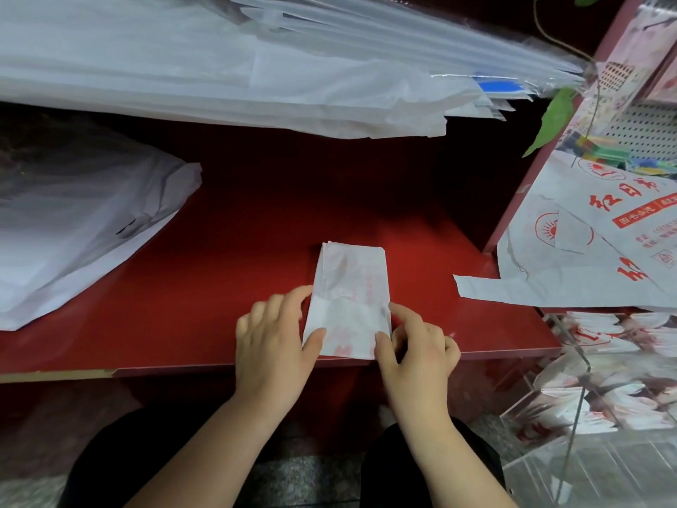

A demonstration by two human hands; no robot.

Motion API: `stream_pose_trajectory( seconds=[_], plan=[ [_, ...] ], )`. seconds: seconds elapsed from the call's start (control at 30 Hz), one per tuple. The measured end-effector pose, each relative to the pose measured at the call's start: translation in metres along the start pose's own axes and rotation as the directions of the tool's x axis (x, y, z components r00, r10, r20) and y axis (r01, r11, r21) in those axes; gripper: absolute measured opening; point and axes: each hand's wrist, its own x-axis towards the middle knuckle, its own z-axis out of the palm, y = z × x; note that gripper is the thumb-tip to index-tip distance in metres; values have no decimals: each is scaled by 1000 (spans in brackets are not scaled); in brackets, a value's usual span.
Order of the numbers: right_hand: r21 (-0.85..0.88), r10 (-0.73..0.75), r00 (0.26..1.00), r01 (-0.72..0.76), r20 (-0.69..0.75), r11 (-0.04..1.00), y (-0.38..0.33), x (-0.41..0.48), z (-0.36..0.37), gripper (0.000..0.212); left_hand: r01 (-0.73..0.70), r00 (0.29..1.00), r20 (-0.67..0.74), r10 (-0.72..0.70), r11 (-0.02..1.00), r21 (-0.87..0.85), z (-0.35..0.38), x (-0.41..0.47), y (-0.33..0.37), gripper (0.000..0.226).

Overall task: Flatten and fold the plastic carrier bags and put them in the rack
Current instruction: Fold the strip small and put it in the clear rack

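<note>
While left hand [271, 342] and right hand [417, 350] pinch its sides, folded bag [351, 287] lies flat.
Light, slippery, probably springy: hold the creases.

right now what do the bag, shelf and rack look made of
Bag: thin white plastic film with red print, slightly see-through and creased. Shelf: smooth red-coated board, perhaps laminate; a pale core shows along its front left edge. Rack: clear rigid plastic, likely acrylic, with glossy edges; its contents show through the walls.
</note>
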Motion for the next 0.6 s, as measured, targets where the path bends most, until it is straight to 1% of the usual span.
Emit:
stream_pose_trajectory(
  seconds=[0.03,0.07,0.1,0.13,0.17,0.23,0.3,0.33,0.37,0.4,0.43,0.47,0.5,0.57,0.6],
  plan=[
    [-30,-39,999,39,1,999,2,0,0,37,-57,998,14,57,998,26,1,0,-2,60],
    [-58,-79,997,79,10,995,5,0,0,36,-138,990,34,136,990,38,1,1,-4,55],
    [-63,-114,993,116,34,991,7,1,-1,35,-223,973,67,220,974,33,1,2,-5,45],
    [-52,-155,986,158,66,986,8,2,-1,36,-286,954,105,282,958,31,1,3,-7,41],
    [-42,-204,973,209,104,977,11,4,-2,38,-331,934,158,321,942,43,1,4,-9,43],
    [-65,-295,938,311,181,948,18,5,-3,41,-385,892,285,352,920,67,-2,4,-13,45],
    [-51,-358,896,383,264,922,23,5,-8,41,-416,856,367,364,906,72,-6,2,-15,42],
    [-27,-381,876,407,297,913,25,6,-10,37,-434,835,401,376,899,60,-7,2,-16,45],
    [-15,-396,856,424,332,905,28,5,-13,34,-445,818,430,382,894,52,-9,1,-17,54],
    [-11,-404,837,438,370,899,29,4,-17,40,-465,802,446,397,884,50,-9,-2,-20,63],
    [-3,-418,809,460,413,888,32,3,-20,52,-490,792,445,417,870,57,-9,-4,-23,67],
    [10,-443,779,489,444,872,34,2,-24,61,-511,790,422,444,858,52,-8,-7,-26,67],
    [22,-471,752,521,461,854,37,2,-28,64,-519,795,385,469,854,31,-8,-9,-28,62],
    [33,-511,731,559,453,829,42,2,-32,60,-482,827,286,484,872,-82,-7,-14,-30,52],
    [50,-515,743,549,428,834,44,2,-34,52,-440,854,239,461,887,-138,-6,-16,-30,50]
  ],
)
